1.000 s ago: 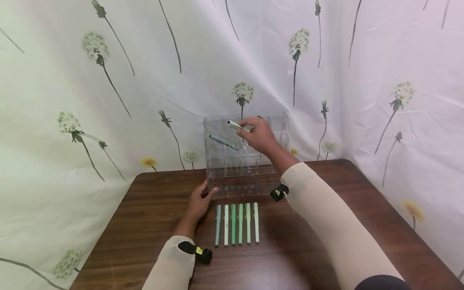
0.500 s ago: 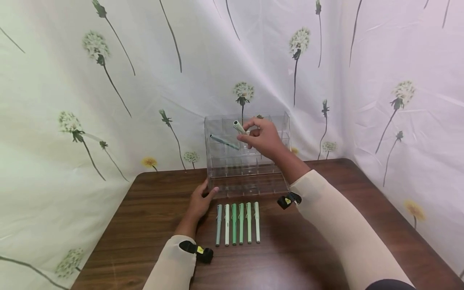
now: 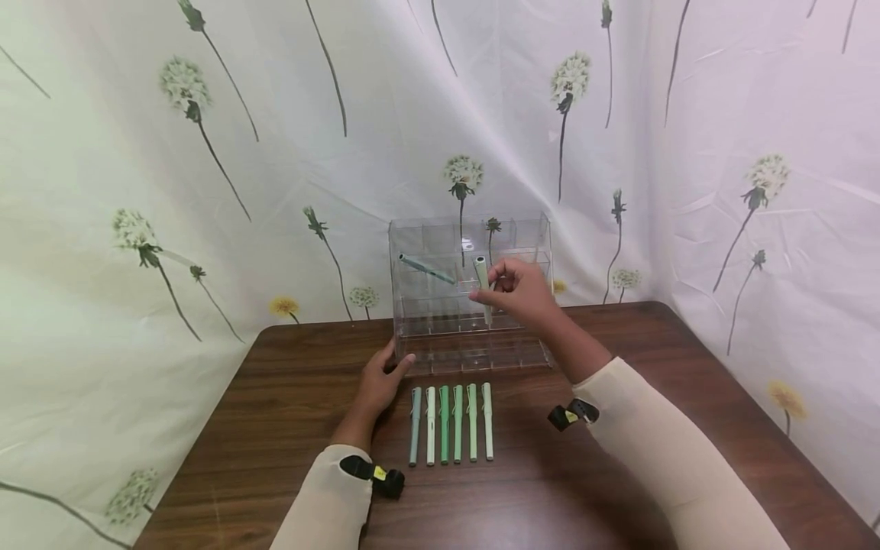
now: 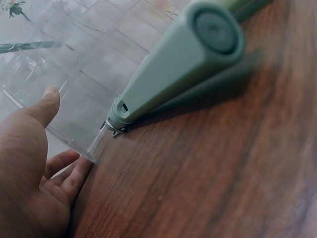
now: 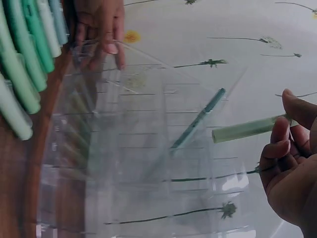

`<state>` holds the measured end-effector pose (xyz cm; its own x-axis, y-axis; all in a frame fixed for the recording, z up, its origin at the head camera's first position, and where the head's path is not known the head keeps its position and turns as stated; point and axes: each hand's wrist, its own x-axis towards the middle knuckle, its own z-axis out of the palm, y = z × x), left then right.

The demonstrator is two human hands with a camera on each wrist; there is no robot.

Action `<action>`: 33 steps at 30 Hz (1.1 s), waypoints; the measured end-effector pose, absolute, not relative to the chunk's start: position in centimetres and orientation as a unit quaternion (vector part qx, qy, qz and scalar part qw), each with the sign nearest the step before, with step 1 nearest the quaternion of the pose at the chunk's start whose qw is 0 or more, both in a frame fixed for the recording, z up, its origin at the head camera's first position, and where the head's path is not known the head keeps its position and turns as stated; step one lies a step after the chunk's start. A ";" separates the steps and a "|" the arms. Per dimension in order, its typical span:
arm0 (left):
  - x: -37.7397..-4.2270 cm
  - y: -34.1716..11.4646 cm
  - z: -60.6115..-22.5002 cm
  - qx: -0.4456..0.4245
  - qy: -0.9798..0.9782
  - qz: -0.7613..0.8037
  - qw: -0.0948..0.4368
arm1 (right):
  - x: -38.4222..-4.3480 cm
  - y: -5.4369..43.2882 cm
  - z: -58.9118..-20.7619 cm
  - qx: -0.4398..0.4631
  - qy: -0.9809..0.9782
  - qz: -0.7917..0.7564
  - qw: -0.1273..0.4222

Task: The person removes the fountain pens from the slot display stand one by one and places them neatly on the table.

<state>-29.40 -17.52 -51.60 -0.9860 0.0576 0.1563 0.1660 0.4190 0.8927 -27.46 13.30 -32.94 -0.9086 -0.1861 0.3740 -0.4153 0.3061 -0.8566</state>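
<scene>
A clear acrylic compartment organizer (image 3: pixel 450 325) stands at the back of the table, with a blue-green pen (image 3: pixel 426 269) leaning slantwise in its upper left part. My left hand (image 3: pixel 378 383) holds the organizer's lower left side; in the left wrist view the thumb (image 4: pixel 45 105) lies on one face and the fingers reach round the other. In front of the organizer my right hand (image 3: pixel 519 294) pinches a pale green pen (image 3: pixel 483 279) near its upper part, the pen almost upright in the head view. The right wrist view shows that pen's free end (image 5: pixel 237 131) pointing toward the organizer.
On the dark wood table (image 3: pixel 296 412), several pens lie in a neat row before the organizer, from a grey-blue pen (image 3: pixel 415 428) through a bright green pen (image 3: pixel 444 428) to a whitish pen (image 3: pixel 488 424). A flower-printed curtain (image 3: pixel 385 153) hangs close behind.
My right hand has moved right and down with the pale green pen, which has turned from slanting to nearly upright. My left hand, the organizer and the pen row have stayed put.
</scene>
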 end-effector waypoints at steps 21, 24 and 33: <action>-29.2 -17.4 -51.3 -0.068 -0.837 -0.539 0.059 | -26.0 14.7 -38.6 0.233 -0.824 0.511 0.080; -29.3 -17.4 -51.3 -0.069 -0.838 -0.538 0.060 | -26.0 15.3 -39.6 0.233 -0.830 0.500 0.075; -29.3 -17.3 -51.5 -0.067 -0.837 -0.540 0.060 | -25.6 16.7 -42.1 0.202 -0.823 0.531 -0.004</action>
